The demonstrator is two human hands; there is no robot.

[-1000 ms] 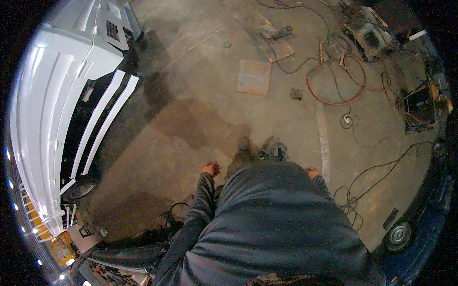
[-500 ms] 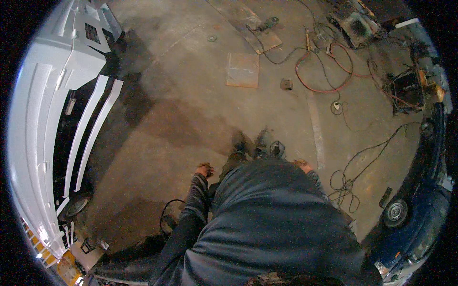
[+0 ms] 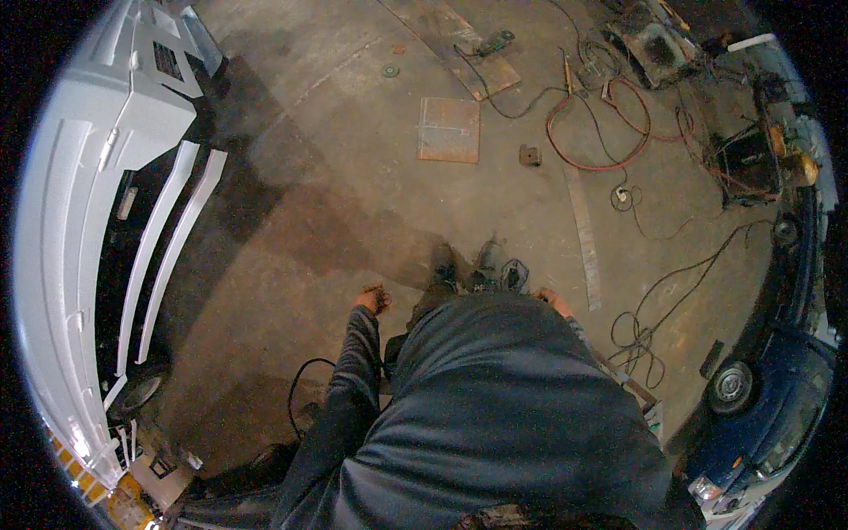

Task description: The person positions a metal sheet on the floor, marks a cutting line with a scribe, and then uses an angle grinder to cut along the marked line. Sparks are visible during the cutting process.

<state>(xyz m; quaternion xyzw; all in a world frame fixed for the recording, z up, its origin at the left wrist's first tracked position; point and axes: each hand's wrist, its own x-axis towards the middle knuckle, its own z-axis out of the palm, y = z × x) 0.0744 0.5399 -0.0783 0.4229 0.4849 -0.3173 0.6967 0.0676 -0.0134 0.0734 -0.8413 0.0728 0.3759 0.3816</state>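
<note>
Beside my left leg hangs my left hand (image 3: 374,299), its fingers loosely curled, with nothing visible in it. On the other side, my right hand (image 3: 555,302) shows only in part past the edge of my dark shirt (image 3: 512,389). It is close to my right leg, and its fingers are too small and blurred to read. Both hands are above the concrete floor, touching no tool that I can see. Between them my dark shoes (image 3: 444,262) stand on the floor.
White vehicle body panels (image 3: 66,230) and two curved white strips (image 3: 168,256) line the left. Ahead lie a rusty metal plate (image 3: 449,131), a small metal block (image 3: 530,156), an angle grinder (image 3: 496,41) and a red hose (image 3: 555,146). Tangled cable (image 3: 643,340) and a blue car (image 3: 760,424) are right.
My left hand has moved slightly up and left, away from my leg. My right hand has shifted a little left, closer to my body. The objects on the floor stay in place.
</note>
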